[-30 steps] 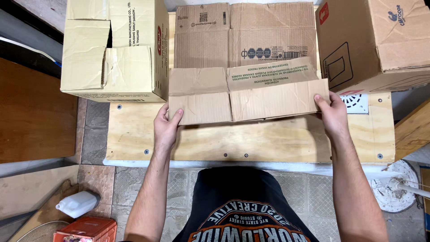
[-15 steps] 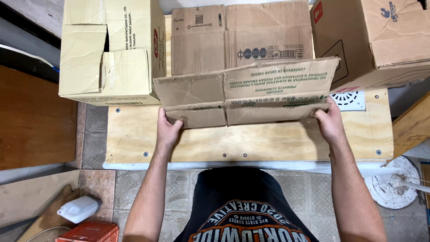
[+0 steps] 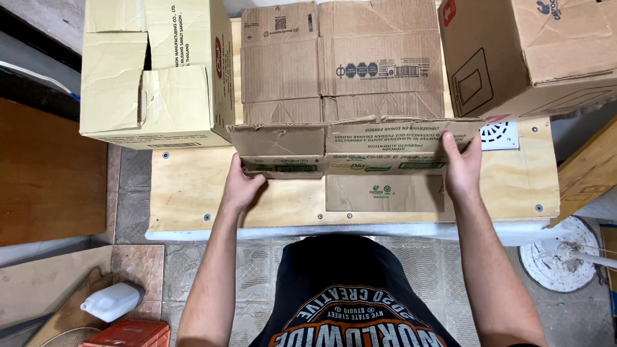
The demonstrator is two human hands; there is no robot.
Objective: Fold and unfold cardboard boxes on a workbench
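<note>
Brown corrugated cardboard — a flattened box (image 3: 350, 144) with green printing — is what I'm holding lifted off the pale plywood tabletop (image 3: 193, 186), its near edge raised between my hands. My left hand (image 3: 241, 186) is gripping the left end, thumb on top and fingers under; my right hand (image 3: 463, 167) is clamping the right end the same way. Both are closed on the board, set wide apart.

The risk I'm judging: the panel is creased in the middle and could buckle or fold the wrong way, since only the ends are supported. A loose lower flap (image 3: 384, 193) is hanging between my hands and might catch on the table. Just beyond my left hand a tall pale cardboard box (image 3: 154, 71) is standing — a swing of the board could knock it. Another brown carton (image 3: 527, 51) is sitting beyond my right hand.
</note>
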